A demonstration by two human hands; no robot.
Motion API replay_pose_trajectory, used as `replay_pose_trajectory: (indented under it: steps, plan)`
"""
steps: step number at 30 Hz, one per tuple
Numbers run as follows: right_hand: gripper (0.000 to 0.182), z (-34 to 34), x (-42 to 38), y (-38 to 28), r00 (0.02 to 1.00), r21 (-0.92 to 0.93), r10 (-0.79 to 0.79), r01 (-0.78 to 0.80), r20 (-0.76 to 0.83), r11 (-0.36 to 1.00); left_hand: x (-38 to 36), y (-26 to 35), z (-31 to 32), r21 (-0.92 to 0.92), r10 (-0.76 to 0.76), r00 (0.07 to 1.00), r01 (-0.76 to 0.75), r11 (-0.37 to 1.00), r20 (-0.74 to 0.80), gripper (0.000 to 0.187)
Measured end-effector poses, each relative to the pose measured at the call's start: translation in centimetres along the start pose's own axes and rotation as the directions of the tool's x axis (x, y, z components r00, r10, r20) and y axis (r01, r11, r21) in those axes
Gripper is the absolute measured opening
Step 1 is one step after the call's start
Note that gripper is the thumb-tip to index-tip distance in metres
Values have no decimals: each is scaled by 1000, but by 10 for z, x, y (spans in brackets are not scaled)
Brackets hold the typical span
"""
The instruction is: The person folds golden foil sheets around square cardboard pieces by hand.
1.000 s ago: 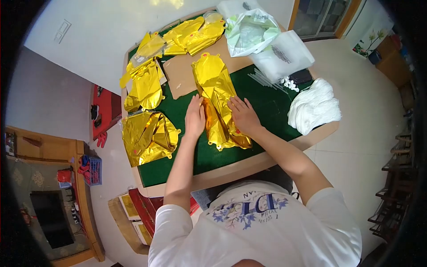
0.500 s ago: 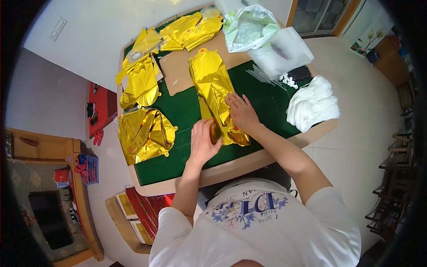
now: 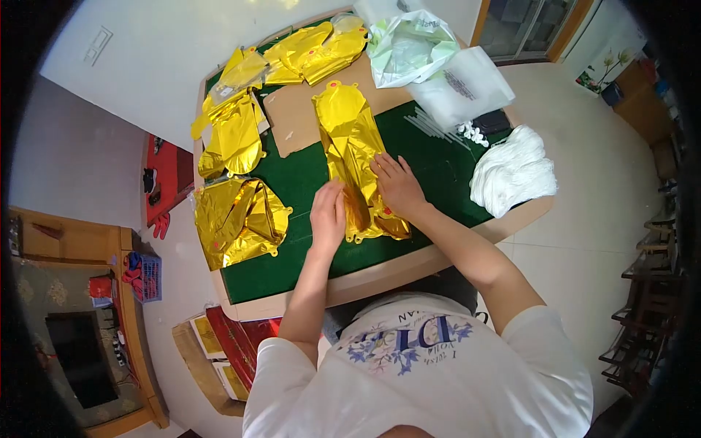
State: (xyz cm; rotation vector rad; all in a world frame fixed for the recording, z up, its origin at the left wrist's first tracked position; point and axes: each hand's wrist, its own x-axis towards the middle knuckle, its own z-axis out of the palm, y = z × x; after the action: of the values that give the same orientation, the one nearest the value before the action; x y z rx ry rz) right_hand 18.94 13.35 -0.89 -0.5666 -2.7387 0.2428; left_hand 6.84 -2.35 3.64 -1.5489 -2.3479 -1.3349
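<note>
A flat, uninflated gold foil balloon (image 3: 346,124) lies lengthwise on the green tabletop in front of me, creased and partly folded along its lower left side. At its left edge, my left hand (image 3: 328,213) has its fingers together and pinches the foil; the fingertips are partly hidden. My right hand (image 3: 399,188) rests spread on the balloon's right side, pressing it down. Small round tabs show at the balloon's near and far ends.
More gold foil balloons (image 3: 241,223) lie along the table's left and far sides. Cardboard (image 3: 296,120), plastic bags (image 3: 412,47), white sticks (image 3: 438,125), small white pieces (image 3: 473,133), a black item (image 3: 493,120) and a bundle of white string (image 3: 513,171) occupy the back and right.
My left hand has moved up along the balloon's left edge, and the lower left flap of foil lies differently. My right hand has stayed in place.
</note>
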Motion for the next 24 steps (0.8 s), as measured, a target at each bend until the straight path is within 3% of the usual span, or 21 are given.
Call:
replay_pose_trajectory:
  steps: [1,3,6,11,14,17,21,24]
  plan:
    - [45,0,0,1,1000,0,1,-1,9,1000,0,-5,2,3,-3,1000,3,1000,0,21]
    - [45,0,0,0,1000,-1,-5,5,18,1000,-3,-16,8,221,184,954,-237,946,236,33]
    - [46,0,1,0,1000,25,12,-12,-1,1000,-12,-20,24,200,63,948,-131,971,313,42]
    - [46,1,0,0,1000,29,-4,5,-26,1000,-6,-6,22,252,54,949,-137,958,311,44]
    - [45,-1,0,1,1000,8,-13,13,-22,1000,0,12,10,233,39,935,-129,964,354,58]
    - [44,-2,0,0,1000,15,-4,4,-19,1000,-6,25,-10,171,-6,837,-106,980,548,85]
    - [44,0,0,0,1000,29,-1,2,-7,1000,-20,7,-7,238,-7,839,-146,960,545,82]
    - [44,0,0,0,1000,31,6,-6,-17,1000,-24,-8,3,150,59,883,-144,978,466,82]
